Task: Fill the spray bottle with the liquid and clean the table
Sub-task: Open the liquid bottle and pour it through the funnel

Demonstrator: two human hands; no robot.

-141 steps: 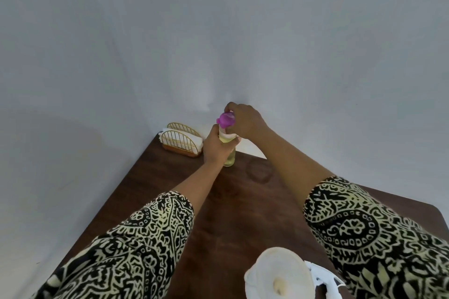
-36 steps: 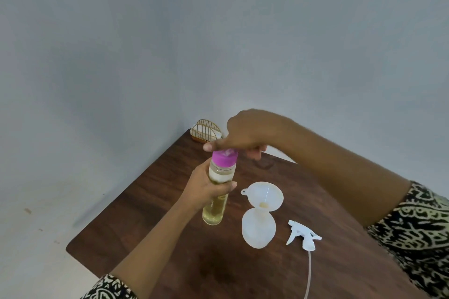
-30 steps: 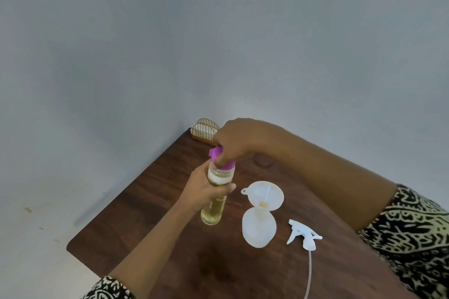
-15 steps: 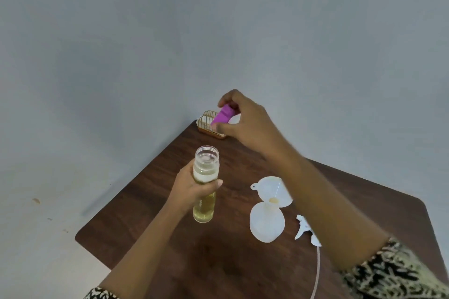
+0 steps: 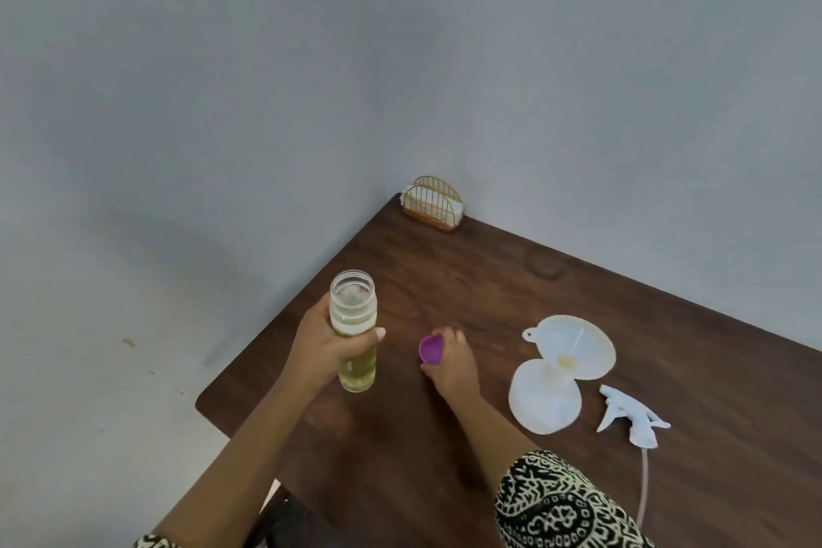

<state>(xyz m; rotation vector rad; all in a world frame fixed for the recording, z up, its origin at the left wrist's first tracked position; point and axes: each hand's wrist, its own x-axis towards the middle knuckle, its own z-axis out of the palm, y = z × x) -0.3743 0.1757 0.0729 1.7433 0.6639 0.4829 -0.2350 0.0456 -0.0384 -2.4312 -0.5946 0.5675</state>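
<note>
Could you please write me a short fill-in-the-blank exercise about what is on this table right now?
1. The left hand grips the bottle, which holds ____ liquid.
2. The right hand holds the ____ cap close to the table.
3. The funnel stands in the spray bottle; the spray head lies on the ____.
Missing words: yellow; purple; table.

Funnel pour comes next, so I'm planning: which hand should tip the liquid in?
Left, probably: the left hand grips the uncapped bottle of liquid; the right hand holds the purple cap.
</note>
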